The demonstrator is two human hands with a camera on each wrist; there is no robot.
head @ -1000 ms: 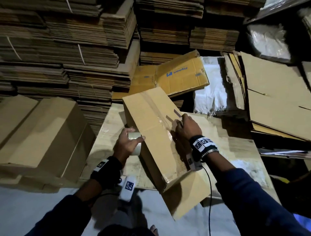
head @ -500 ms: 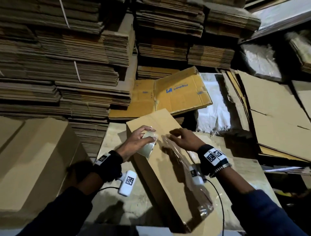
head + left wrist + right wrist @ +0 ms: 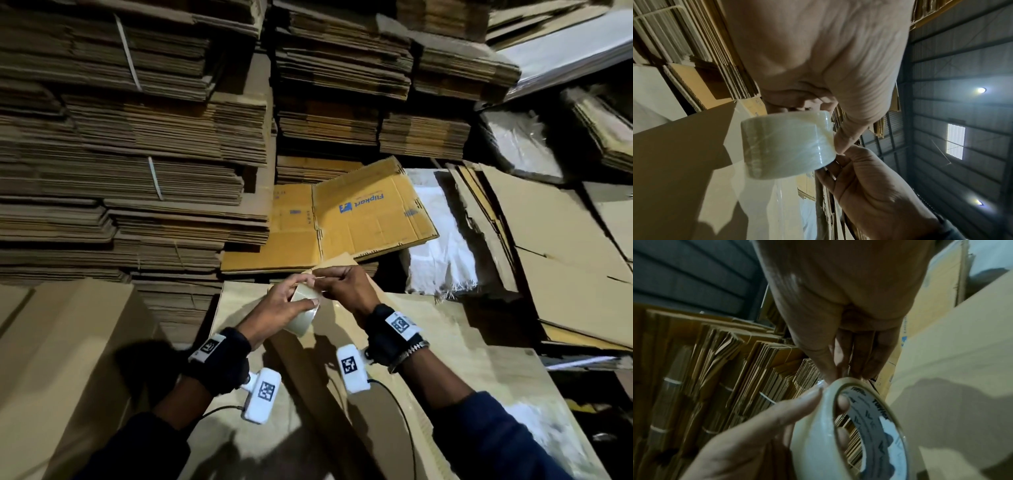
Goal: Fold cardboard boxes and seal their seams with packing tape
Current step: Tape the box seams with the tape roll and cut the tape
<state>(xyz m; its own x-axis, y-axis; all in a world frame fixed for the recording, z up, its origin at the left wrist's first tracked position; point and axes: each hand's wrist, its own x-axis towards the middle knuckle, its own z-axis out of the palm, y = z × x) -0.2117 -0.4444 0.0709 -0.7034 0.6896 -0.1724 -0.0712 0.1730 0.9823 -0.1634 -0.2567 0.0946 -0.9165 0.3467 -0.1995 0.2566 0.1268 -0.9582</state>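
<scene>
- Head view: we note the left hand [image 3: 281, 308] gripping the tape roll [image 3: 303, 313] above the box [image 3: 329, 394]; the right hand [image 3: 346, 287], just right, pinches the roll's far edge.
- Left wrist view: roll axis runs left-right.
- Right wrist view: right fingertips [image 3: 830, 376] meet the rim.

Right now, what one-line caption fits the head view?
Left hand holds a tape roll above a cardboard box while the right hand pinches at its rim.

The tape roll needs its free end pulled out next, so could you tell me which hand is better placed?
Probably the right hand: its fingertips already pinch at the tape roll's rim, while the left hand grips it.
</scene>
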